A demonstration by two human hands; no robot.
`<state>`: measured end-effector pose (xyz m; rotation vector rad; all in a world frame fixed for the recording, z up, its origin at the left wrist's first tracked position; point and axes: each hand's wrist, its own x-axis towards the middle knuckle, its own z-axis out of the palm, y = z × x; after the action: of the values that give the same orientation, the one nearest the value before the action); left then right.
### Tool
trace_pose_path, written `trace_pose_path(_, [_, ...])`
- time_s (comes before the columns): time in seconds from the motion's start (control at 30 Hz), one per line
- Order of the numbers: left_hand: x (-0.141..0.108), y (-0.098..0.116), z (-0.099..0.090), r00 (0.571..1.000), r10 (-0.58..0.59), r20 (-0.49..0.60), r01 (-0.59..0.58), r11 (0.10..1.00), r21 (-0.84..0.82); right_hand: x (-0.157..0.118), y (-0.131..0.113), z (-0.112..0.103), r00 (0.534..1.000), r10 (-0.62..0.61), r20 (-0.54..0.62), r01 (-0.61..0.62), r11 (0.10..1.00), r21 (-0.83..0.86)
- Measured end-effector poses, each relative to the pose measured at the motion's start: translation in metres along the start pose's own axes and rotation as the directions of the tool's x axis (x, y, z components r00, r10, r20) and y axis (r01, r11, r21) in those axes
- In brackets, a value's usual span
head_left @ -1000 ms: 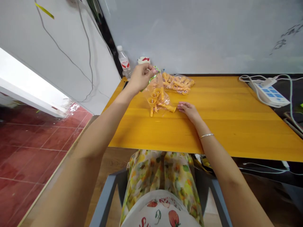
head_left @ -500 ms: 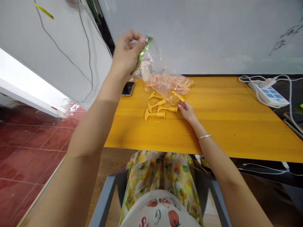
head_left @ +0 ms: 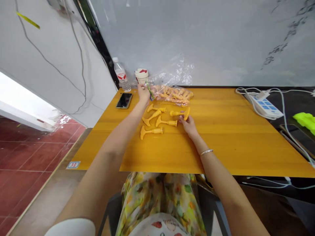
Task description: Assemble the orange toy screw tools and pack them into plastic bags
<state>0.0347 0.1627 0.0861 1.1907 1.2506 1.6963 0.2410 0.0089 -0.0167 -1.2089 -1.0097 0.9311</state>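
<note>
Your left hand point(head_left: 143, 94): fingers closed on the green strip point(head_left: 150, 91) of a clear plastic bag point(head_left: 180, 72); fingertips partly hidden. Bag's crumpled film spreads right of the hand, against the whiteboard point(head_left: 216, 42). Your right hand point(head_left: 189, 126): thumb and fingers pinched on a yellow T-shaped piece point(head_left: 186, 113), crossbar to the right, shaft pointing left; can't tell if it touches the table point(head_left: 221, 137). Four loose yellow pieces point(head_left: 166, 123) lie left of your right hand, the nearest just beside its fingertips. Bagged yellow pieces point(head_left: 180, 95) sit behind them, near the whiteboard.
</note>
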Motion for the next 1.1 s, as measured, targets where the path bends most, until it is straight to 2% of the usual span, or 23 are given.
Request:
trace_pose_path(0.1, [0.013, -0.017, 0.022, 0.99, -0.103, -0.102, 0.109, 0.992, 0.064, 0.0, -0.002, -0.001, 0.999, 0.032, -0.018, -0.031, 0.999, 0.033])
trace_pose_path(0.17, [0.021, -0.023, 0.03, 0.98, -0.129, -0.149, 0.147, 0.982, 0.116, 0.001, -0.003, -0.001, 0.999, 0.04, -0.02, -0.039, 0.998, 0.052])
trace_pose_path(0.2, [0.024, -0.025, 0.031, 0.981, -0.103, -0.166, 0.128, 0.98, 0.15, 0.001, -0.003, -0.001, 0.999, 0.047, -0.022, -0.045, 0.997, 0.066])
trace_pose_path(0.27, [0.023, -0.029, 0.025, 0.983, 0.028, -0.181, 0.018, 0.968, 0.251, 0.002, -0.003, -0.001, 0.998, 0.061, -0.035, -0.058, 0.994, 0.092])
trace_pose_path(0.33, [0.012, -0.034, 0.01, 0.978, 0.167, -0.123, -0.116, 0.933, 0.341, 0.002, -0.004, -0.001, 0.995, 0.078, -0.056, -0.071, 0.991, 0.115])
trace_pose_path(0.4, [-0.006, -0.041, -0.009, 0.979, 0.194, 0.063, -0.204, 0.906, 0.37, 0.002, -0.006, -0.001, 0.993, 0.09, -0.07, -0.08, 0.987, 0.141])
trace_pose_path(0.43, [-0.017, -0.044, -0.019, 0.958, 0.16, 0.24, -0.244, 0.893, 0.379, 0.002, -0.007, 0.0, 0.993, 0.093, -0.073, -0.081, 0.985, 0.15])
trace_pose_path(0.47, [-0.027, -0.047, -0.028, 0.909, 0.111, 0.402, -0.283, 0.872, 0.399, 0.001, -0.009, 0.0, 0.993, 0.091, -0.073, -0.079, 0.985, 0.153])
trace_pose_path(0.53, [-0.047, -0.052, -0.04, 0.784, -0.01, 0.62, -0.37, 0.794, 0.481, -0.002, -0.013, 0.002, 0.994, 0.076, -0.075, -0.064, 0.987, 0.147])
trace_pose_path(0.57, [-0.055, -0.052, -0.045, 0.736, -0.072, 0.673, -0.411, 0.742, 0.53, -0.004, -0.016, 0.002, 0.995, 0.066, -0.078, -0.054, 0.988, 0.144])
trace_pose_path(0.67, [-0.076, -0.045, -0.053, 0.641, -0.203, 0.741, -0.516, 0.6, 0.611, -0.008, -0.024, 0.002, 0.994, 0.039, -0.105, -0.022, 0.987, 0.159])
trace_pose_path(0.8, [-0.104, -0.027, -0.066, 0.534, -0.218, 0.817, -0.618, 0.559, 0.553, -0.008, -0.034, 0.006, 0.985, 0.04, -0.168, -0.002, 0.976, 0.217])
trace_pose_path(0.83, [-0.111, -0.022, -0.069, 0.535, -0.193, 0.823, -0.629, 0.559, 0.54, -0.008, -0.036, 0.01, 0.984, 0.043, -0.174, -0.002, 0.974, 0.225])
trace_pose_path(0.87, [-0.117, -0.018, -0.071, 0.557, -0.142, 0.818, -0.64, 0.555, 0.531, -0.007, -0.038, 0.015, 0.985, 0.041, -0.17, -0.002, 0.974, 0.227])
trace_pose_path(0.93, [-0.127, -0.009, -0.072, 0.616, 0.022, 0.788, -0.675, 0.53, 0.513, -0.007, -0.044, 0.029, 0.991, 0.033, -0.13, -0.003, 0.973, 0.23])
trace_pose_path(0.97, [-0.13, -0.005, -0.072, 0.628, 0.114, 0.77, -0.704, 0.506, 0.499, -0.008, -0.048, 0.037, 0.995, 0.033, -0.089, -0.01, 0.971, 0.238])
trace_pose_path(1.03, [-0.133, 0.003, -0.069, 0.611, 0.231, 0.757, -0.761, 0.434, 0.482, -0.012, -0.058, 0.051, 0.998, 0.045, 0.04, -0.055, 0.96, 0.273])
trace_pose_path(1.1, [-0.132, 0.008, -0.067, 0.595, 0.238, 0.768, -0.79, 0.351, 0.503, -0.017, -0.07, 0.059, 0.972, 0.084, 0.221, -0.148, 0.945, 0.292])
